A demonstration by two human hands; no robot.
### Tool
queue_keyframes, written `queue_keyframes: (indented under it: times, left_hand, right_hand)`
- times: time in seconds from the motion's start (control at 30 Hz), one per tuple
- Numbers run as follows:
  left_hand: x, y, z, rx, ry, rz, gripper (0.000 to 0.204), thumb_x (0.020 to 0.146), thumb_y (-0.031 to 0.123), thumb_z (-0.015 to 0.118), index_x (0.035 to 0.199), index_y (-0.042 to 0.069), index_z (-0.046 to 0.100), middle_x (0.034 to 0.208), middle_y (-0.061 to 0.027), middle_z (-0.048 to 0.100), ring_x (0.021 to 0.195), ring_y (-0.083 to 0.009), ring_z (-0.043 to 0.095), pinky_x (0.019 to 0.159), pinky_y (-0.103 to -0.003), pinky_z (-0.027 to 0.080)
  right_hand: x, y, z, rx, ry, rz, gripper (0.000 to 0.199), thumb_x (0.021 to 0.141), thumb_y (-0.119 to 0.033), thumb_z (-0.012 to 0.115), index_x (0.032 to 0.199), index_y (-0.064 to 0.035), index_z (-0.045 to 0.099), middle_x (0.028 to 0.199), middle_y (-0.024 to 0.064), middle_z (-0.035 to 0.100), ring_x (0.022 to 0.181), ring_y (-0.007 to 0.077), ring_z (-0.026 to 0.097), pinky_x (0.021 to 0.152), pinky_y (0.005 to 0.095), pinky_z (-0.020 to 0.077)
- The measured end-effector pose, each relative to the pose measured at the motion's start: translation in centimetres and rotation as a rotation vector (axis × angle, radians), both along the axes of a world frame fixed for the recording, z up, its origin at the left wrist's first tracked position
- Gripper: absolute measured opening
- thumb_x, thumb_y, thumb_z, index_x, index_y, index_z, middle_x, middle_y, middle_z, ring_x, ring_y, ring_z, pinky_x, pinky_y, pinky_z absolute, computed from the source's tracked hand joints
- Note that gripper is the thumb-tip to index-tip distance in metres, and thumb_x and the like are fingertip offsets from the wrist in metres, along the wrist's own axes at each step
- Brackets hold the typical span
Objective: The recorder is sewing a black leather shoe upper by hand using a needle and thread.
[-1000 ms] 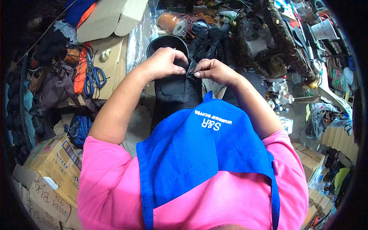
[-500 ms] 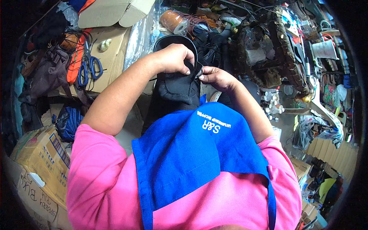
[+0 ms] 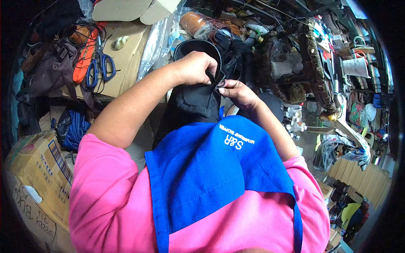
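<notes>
Much of the black, stitched shoe-like piece (image 3: 192,99) is covered from below by the blue cloth apron (image 3: 211,168), so its lower end cannot be seen; whether it is a whole shoe or only an upper is hard to make out. Its dark rounded opening shows just beyond the knuckles of the left hand (image 3: 195,67). What the piece rests on is hidden as well, so no desk can be made out beneath it.

The left hand is laid over the top of the black piece, wrist bent down, its grip drawn tight with fingers curled and pinched on the piece's upper right edge. The right hand (image 3: 237,92) is brought in just right of the piece, its fingertips (image 3: 222,84) closed to a narrow pinch at the same edge and touching the left fingers; whether something thin is held between them cannot be told. Both forearms are seen running from the pink sleeves up to the piece.

Left of the black piece, a pair of blue-handled scissors (image 3: 100,67) is seen lying on a brown cardboard box (image 3: 126,55). Beyond the piece, a spool of brown thread (image 3: 196,24) is partly visible among blurred clutter.
</notes>
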State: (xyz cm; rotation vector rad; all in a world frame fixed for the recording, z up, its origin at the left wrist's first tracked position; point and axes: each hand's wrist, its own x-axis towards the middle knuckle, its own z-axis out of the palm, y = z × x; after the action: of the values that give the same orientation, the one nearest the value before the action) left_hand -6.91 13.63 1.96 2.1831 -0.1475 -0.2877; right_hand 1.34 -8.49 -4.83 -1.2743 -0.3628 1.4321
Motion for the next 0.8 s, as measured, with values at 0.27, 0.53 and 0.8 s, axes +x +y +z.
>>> queue_keyframes:
  times: [0.27, 0.53, 0.8]
  left_hand:
    - [-0.6, 0.5, 0.2, -0.057, -0.008, -0.002, 0.020, 0.062, 0.005, 0.073, 0.079, 0.001, 0.063, 0.078, -0.0122, 0.066, 0.076, -0.0231, 0.064, 0.072, -0.033, 0.049]
    - [0.3, -0.3, 0.9, 0.094, 0.007, -0.020, 0.024, 0.060, 0.006, 0.073, 0.083, 0.002, 0.067, 0.081, -0.0136, 0.068, 0.080, -0.0226, 0.066, 0.073, -0.034, 0.051]
    - [-1.0, 0.6, 0.4, -0.051, -0.007, 0.042, 0.023, 0.066, 0.008, 0.073, 0.088, 0.004, 0.068, 0.084, -0.0132, 0.067, 0.087, -0.0244, 0.065, 0.084, -0.035, 0.048]
  right_hand:
    - [0.0, 0.3, 0.8, 0.023, -0.068, 0.002, 0.017, 0.084, -0.013, 0.067, 0.099, -0.0043, 0.068, 0.096, -0.0003, 0.064, 0.092, 0.0099, 0.054, 0.090, 0.0266, 0.0390]
    - [0.1, 0.8, 3.1, 0.001, -0.290, 0.041, 0.015, 0.081, -0.012, 0.071, 0.095, -0.0039, 0.068, 0.087, -0.0008, 0.066, 0.084, 0.0084, 0.056, 0.080, 0.0254, 0.0449]
    - [-0.5, 0.6, 4.7, -0.042, -0.588, -0.030, 0.013, 0.080, -0.013, 0.072, 0.087, -0.0026, 0.066, 0.084, -0.0004, 0.063, 0.084, 0.0081, 0.056, 0.079, 0.0261, 0.0448]
